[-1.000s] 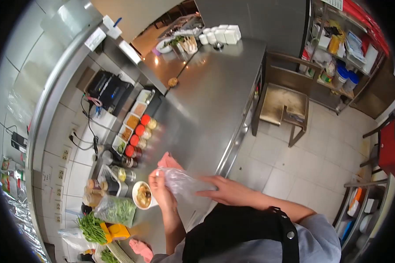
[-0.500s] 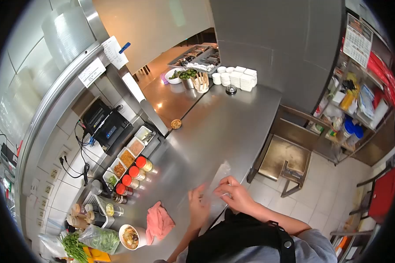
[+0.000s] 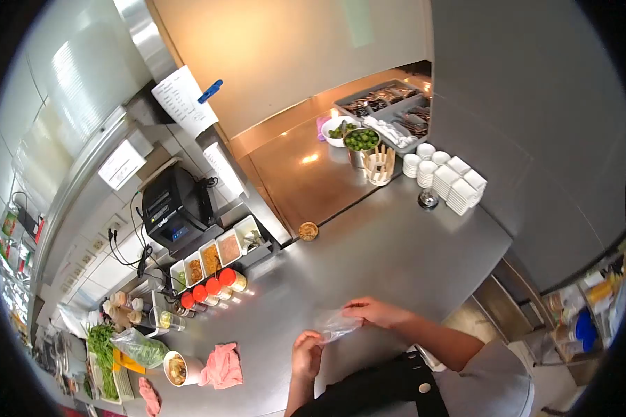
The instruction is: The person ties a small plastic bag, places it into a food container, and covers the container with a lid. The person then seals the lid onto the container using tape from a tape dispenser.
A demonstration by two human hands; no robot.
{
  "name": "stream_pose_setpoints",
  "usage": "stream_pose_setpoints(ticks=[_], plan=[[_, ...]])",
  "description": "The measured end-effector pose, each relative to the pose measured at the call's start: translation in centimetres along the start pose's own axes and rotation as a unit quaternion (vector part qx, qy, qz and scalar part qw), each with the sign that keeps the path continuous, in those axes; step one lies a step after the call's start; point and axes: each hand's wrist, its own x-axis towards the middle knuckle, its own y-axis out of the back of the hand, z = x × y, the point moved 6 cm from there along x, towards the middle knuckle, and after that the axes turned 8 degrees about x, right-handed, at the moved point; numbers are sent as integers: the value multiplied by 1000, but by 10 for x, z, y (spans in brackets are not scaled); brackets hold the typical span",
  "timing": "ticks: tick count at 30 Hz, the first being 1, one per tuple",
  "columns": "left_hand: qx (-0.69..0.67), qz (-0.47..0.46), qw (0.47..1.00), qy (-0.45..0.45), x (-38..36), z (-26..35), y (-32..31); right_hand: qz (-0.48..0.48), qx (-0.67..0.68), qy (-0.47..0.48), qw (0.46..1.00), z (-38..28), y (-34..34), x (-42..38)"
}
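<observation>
A clear plastic bag (image 3: pixel 338 325) is stretched between my two hands above the steel counter (image 3: pixel 278 313). My left hand (image 3: pixel 306 353) pinches its lower left end. At the upper right end, my right hand (image 3: pixel 375 313) has its fingers closed on the same bag. To the left of my hands lies a crumpled pink cloth (image 3: pixel 222 366). Right beside the cloth stands a white paper bowl (image 3: pixel 181 368) with food in it.
Red-capped jars (image 3: pixel 214 286) and trays of toppings (image 3: pixel 212 258) line the left side, below a black printer (image 3: pixel 177 206). Stacked white dishes (image 3: pixel 459 184), a call bell (image 3: pixel 428 200), a pot of green limes (image 3: pixel 362 141) and cutlery trays (image 3: pixel 389 104) stand at the back. Bagged greens (image 3: pixel 139 346) lie front left.
My view has swung to the right and closer to the counter. The bag, upright before, now lies more level between my hands. My left hand has closed on its end.
</observation>
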Motion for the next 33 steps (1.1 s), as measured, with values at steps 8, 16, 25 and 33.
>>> stream_pose_setpoints(ticks=[8,16,25,33], plan=[[561,396,704,-179,-25,11,8,88,-556,353,747,-299,60,107],[629,419,633,-169,-35,-14,13,419,-648,363,523,-513,149,273],[663,456,586,-87,-17,13,-54,510,-682,302,428,-532,232,352],[676,396,619,-55,-7,2,-65,370,-780,230,449,-545,234,356]])
